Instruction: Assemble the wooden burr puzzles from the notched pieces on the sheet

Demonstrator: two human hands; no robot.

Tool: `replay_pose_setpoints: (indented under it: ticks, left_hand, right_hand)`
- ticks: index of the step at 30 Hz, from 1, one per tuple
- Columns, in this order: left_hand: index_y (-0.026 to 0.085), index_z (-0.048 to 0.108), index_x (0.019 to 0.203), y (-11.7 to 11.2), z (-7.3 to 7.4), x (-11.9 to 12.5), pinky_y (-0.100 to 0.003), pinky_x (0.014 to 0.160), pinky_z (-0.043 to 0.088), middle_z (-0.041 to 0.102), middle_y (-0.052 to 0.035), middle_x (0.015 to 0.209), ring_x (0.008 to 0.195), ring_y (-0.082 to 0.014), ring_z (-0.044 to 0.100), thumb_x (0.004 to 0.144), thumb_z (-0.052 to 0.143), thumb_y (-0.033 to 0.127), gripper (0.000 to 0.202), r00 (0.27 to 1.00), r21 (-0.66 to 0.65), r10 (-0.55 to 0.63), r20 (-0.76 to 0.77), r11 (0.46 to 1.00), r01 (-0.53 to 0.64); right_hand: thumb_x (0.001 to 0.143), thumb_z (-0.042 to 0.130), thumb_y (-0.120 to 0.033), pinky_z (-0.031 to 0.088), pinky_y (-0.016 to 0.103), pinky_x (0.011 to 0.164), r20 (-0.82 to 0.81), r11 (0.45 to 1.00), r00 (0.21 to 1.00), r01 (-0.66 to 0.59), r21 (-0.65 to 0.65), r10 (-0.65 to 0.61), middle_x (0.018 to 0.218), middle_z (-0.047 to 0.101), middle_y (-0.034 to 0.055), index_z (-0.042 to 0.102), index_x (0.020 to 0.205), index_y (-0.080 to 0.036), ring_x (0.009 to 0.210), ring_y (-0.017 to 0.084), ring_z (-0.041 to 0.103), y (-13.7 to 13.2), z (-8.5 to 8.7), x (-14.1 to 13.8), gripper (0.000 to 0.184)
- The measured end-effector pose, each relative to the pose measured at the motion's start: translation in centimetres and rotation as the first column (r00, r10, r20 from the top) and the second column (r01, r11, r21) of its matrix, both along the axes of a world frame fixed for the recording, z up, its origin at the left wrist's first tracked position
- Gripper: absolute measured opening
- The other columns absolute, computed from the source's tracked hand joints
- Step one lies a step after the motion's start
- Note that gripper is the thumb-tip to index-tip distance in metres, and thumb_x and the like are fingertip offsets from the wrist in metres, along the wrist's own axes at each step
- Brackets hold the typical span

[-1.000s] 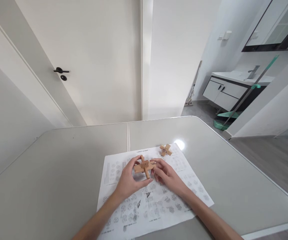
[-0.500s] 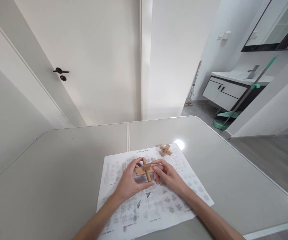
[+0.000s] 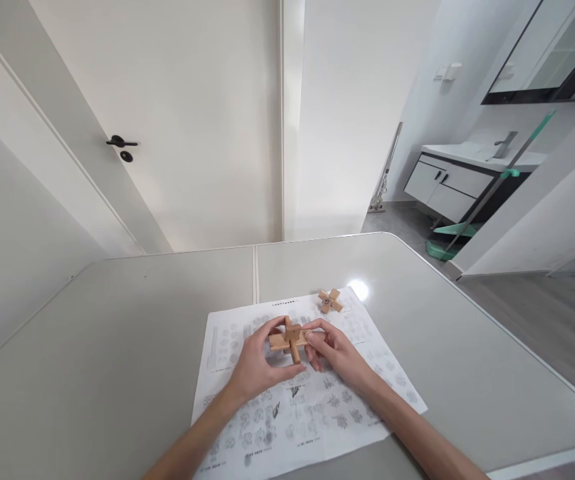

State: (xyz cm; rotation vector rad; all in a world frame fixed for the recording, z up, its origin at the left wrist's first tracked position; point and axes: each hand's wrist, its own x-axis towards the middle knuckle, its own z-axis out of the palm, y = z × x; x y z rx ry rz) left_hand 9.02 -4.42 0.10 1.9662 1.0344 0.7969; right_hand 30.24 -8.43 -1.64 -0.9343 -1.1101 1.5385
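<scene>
Left hand (image 3: pixel 256 357): farther fingers were partly hidden behind the wooden cross (image 3: pixel 294 335).
Right hand (image 3: pixel 336 351): fingertips covered the wooden cross's right end.
Joint of the cross: too small to tell how its pieces met.
Small wooden piece (image 3: pixel 330 301): its dark mark was too small to read.
Printed sheet (image 3: pixel 270 460): print was too blurred to read; forearms (image 3: pixel 207 423) hid part.
Table (image 3: pixel 117 367): bottom edge cut off its near side.
Door (image 3: pixel 207 120): top was cut off.
</scene>
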Motion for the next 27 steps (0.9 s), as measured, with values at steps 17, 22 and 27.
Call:
replay_pose_setpoints:
  ticks: [17, 22, 27]
  left_hand:
    - [0.031, 0.047, 0.145, 0.07, 0.29, -0.38, -0.049, 0.111, 0.049, 0.058, -0.0089, 0.145, 0.128, -0.0307, 0.060, 0.076, 0.085, 0.035, 0.079, 0.998, -0.022, -0.038, 0.050, 0.999, 0.039]
    - [0.031, 0.063, 0.130, 0.23, 0.32, -0.27, -0.046, 0.107, 0.055, 0.051, -0.0079, 0.151, 0.129, -0.0295, 0.060, 0.083, 0.080, 0.033, 0.049, 0.981, -0.064, -0.134, 0.143, 0.988, 0.144]
    - [0.024, 0.074, 0.103, 0.29, 0.31, -0.08, -0.041, 0.089, 0.065, 0.040, -0.0074, 0.160, 0.087, -0.0172, 0.073, 0.089, 0.073, 0.035, 0.018, 0.969, -0.198, -0.115, 0.220, 0.967, 0.160]
  right_hand:
    - [0.094, 0.066, -0.057, 0.039, 0.027, 0.055, -0.049, 1.000, 0.998, 0.024, -0.009, -0.024, 0.066, 0.062, -0.0032, 0.060, 0.106, -0.022, 0.051, 0.011, 0.050, 0.16, 0.12, 0.02, 0.038]
    - [0.094, 0.066, -0.058, 0.041, 0.027, 0.056, -0.024, 0.999, 0.999, 0.047, -0.011, -0.047, 0.066, 0.062, -0.0035, 0.060, 0.107, -0.022, 0.052, 0.012, 0.052, 0.13, 0.23, 0.05, 0.039]
    - [0.093, 0.066, -0.059, 0.041, 0.028, 0.056, -0.008, 0.994, 0.994, 0.108, -0.007, -0.108, 0.069, 0.062, -0.0027, 0.058, 0.105, -0.023, 0.053, 0.012, 0.050, 0.16, 0.31, 0.02, 0.039]
